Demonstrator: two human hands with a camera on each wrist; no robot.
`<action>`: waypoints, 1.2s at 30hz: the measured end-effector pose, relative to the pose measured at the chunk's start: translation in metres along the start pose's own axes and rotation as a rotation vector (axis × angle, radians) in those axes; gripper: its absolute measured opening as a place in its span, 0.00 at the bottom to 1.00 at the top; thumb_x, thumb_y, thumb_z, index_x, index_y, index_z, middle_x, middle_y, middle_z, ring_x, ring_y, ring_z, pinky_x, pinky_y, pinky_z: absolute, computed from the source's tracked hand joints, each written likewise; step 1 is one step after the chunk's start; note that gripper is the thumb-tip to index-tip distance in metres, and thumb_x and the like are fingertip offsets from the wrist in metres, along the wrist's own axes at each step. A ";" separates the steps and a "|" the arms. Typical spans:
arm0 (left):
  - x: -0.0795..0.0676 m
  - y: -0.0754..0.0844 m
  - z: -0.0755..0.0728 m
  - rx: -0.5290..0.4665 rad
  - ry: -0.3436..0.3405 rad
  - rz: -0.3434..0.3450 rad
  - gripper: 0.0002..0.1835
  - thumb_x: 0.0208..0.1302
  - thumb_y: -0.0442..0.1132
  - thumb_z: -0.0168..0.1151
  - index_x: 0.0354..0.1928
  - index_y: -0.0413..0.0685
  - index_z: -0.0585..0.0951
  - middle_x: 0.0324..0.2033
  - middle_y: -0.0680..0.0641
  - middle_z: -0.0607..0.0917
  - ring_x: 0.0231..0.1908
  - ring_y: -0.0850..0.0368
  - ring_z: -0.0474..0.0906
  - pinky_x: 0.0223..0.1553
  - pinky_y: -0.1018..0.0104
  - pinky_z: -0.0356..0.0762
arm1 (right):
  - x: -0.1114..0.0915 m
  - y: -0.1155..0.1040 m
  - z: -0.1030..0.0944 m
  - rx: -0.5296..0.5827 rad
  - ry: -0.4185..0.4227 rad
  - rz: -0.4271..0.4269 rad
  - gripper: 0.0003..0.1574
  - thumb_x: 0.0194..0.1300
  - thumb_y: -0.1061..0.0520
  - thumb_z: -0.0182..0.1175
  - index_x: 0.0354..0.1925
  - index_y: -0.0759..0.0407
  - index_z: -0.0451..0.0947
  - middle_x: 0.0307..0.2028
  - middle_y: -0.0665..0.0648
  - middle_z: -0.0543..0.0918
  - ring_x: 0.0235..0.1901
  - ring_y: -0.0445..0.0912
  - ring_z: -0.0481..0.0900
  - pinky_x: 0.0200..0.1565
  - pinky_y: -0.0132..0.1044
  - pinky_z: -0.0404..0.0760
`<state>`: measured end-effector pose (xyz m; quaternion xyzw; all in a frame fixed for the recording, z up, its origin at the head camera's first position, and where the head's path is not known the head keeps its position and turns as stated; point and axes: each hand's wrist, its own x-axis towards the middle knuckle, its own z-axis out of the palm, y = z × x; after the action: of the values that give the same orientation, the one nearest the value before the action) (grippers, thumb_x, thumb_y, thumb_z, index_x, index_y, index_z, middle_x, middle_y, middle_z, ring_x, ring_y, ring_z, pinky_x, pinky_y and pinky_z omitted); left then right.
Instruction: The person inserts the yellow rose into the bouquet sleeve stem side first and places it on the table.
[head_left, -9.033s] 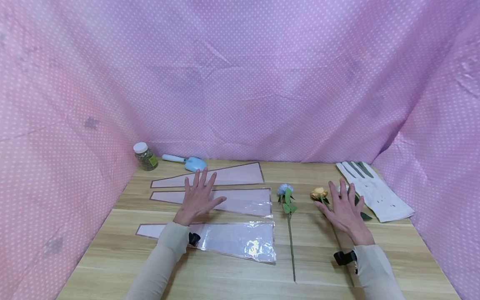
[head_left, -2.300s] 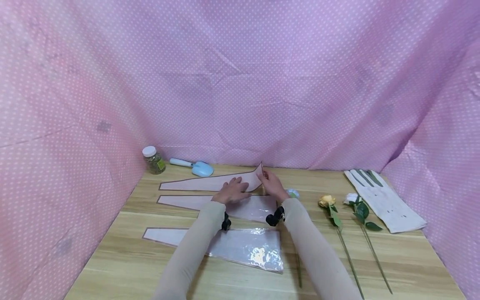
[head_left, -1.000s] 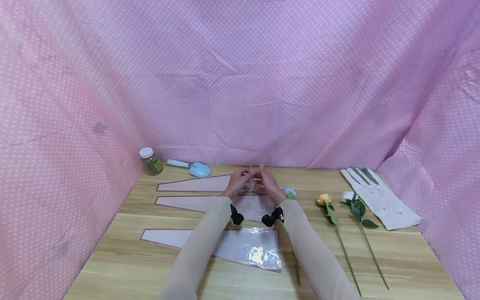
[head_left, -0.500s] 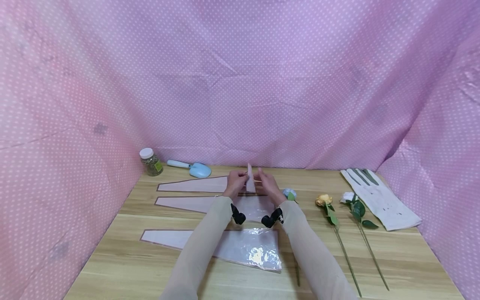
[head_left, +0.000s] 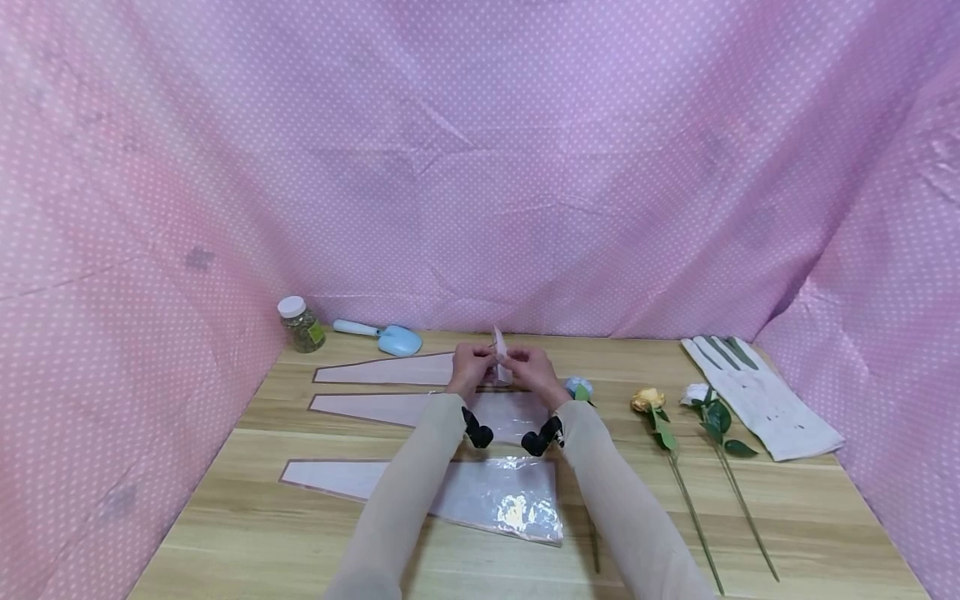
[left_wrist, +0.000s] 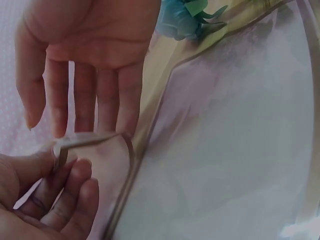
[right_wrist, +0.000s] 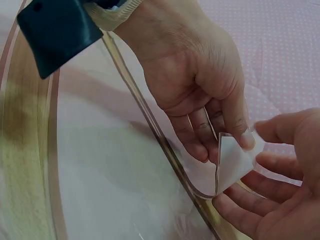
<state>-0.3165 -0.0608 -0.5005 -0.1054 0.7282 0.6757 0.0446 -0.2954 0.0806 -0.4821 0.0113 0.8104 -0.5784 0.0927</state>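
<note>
Three tapered plastic flower sleeves with brown borders lie in a stack of rows. My left hand [head_left: 468, 368] pinches the wide end of the back sleeve [head_left: 382, 369], which stands folded up. At the same edge, my right hand [head_left: 534, 372] pinches the film with thumb and forefinger. In the right wrist view, the left thumb presses the sleeve's raised corner [right_wrist: 232, 160], and the right hand [right_wrist: 290, 175] meets it from the side. The left wrist view has the right fingers [left_wrist: 85, 95] straighter, close to the raised edge. The middle sleeve [head_left: 375, 404] lies under my wrists.
The front sleeve [head_left: 495, 492] lies nearer me. A blue flower [head_left: 579, 388] is partly behind my right arm. To the right lie a yellow flower [head_left: 648, 400], a white flower [head_left: 697, 394] and work gloves [head_left: 772, 408]. A small trowel [head_left: 399, 341] and a lidded jar [head_left: 302, 325] are back left.
Both hands came from lying spread over the table to the back sleeve, whose wide end got lifted and folded up. Since half a second ago, my right fingers have closed onto its edge.
</note>
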 end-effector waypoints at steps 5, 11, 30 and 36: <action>0.004 -0.007 -0.001 -0.099 -0.030 -0.023 0.12 0.60 0.29 0.69 0.45 0.31 0.86 0.24 0.55 0.84 0.18 0.67 0.78 0.23 0.73 0.80 | 0.001 0.000 0.002 -0.115 -0.004 -0.031 0.28 0.63 0.56 0.66 0.59 0.65 0.76 0.59 0.66 0.81 0.59 0.56 0.77 0.59 0.46 0.78; 0.007 -0.009 -0.002 -0.083 -0.055 -0.041 0.11 0.59 0.32 0.70 0.43 0.33 0.87 0.18 0.57 0.83 0.17 0.67 0.78 0.22 0.75 0.78 | -0.001 -0.003 0.004 -0.192 0.021 -0.064 0.28 0.60 0.57 0.69 0.57 0.66 0.77 0.58 0.68 0.81 0.61 0.59 0.78 0.61 0.50 0.79; 0.006 -0.013 0.000 -0.109 -0.073 -0.019 0.10 0.63 0.28 0.64 0.44 0.29 0.84 0.18 0.51 0.85 0.18 0.65 0.79 0.22 0.74 0.80 | -0.004 0.000 0.000 -0.212 0.179 -0.016 0.13 0.63 0.59 0.57 0.44 0.65 0.80 0.43 0.64 0.85 0.37 0.49 0.82 0.36 0.33 0.80; 0.005 -0.010 0.003 -0.034 -0.041 0.011 0.10 0.64 0.29 0.60 0.42 0.29 0.85 0.15 0.54 0.80 0.17 0.65 0.76 0.20 0.75 0.77 | -0.004 0.002 -0.002 -0.213 0.204 -0.027 0.08 0.61 0.60 0.57 0.35 0.63 0.81 0.28 0.57 0.83 0.28 0.45 0.79 0.28 0.28 0.73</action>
<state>-0.3189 -0.0587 -0.5119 -0.0885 0.7161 0.6902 0.0540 -0.2913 0.0831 -0.4825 0.0493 0.8724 -0.4863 0.0026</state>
